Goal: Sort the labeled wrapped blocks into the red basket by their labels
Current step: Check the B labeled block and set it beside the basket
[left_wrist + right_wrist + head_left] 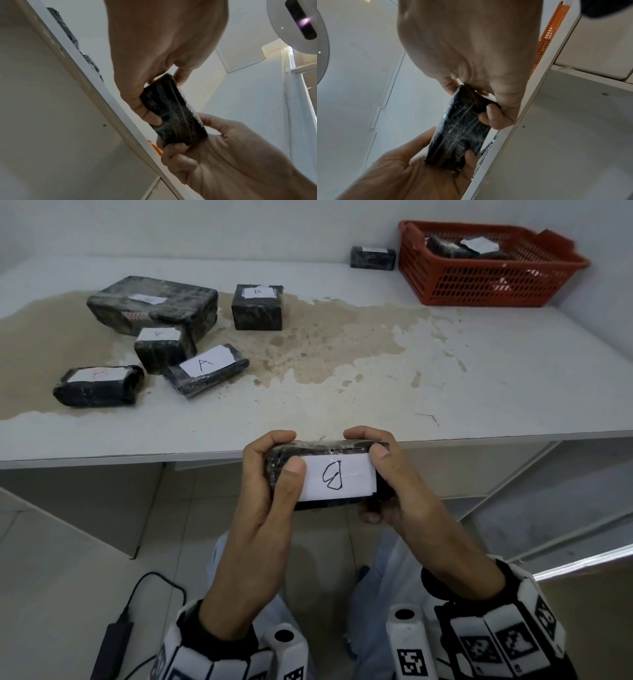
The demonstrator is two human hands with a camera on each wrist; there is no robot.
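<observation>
Both hands hold one black wrapped block (334, 477) just in front of the table edge, its white label showing a handwritten letter that looks like B. My left hand (285, 454) grips its left end and my right hand (367, 445) grips its right end. From below, the left wrist view shows the block (171, 115) and the right wrist view shows it too (458, 132), with fingers curled under it. The red basket (479, 282) stands at the table's far right with wrapped blocks inside. Several labelled blocks lie at the left, among them an A block (209, 368) and a B block (257, 306).
One more block (373, 258) stands just left of the basket. A brown stain (325, 344) spreads over the white table. Its front edge (137, 457) runs just beyond my hands. A black power bank with a cable (113, 645) lies on the floor.
</observation>
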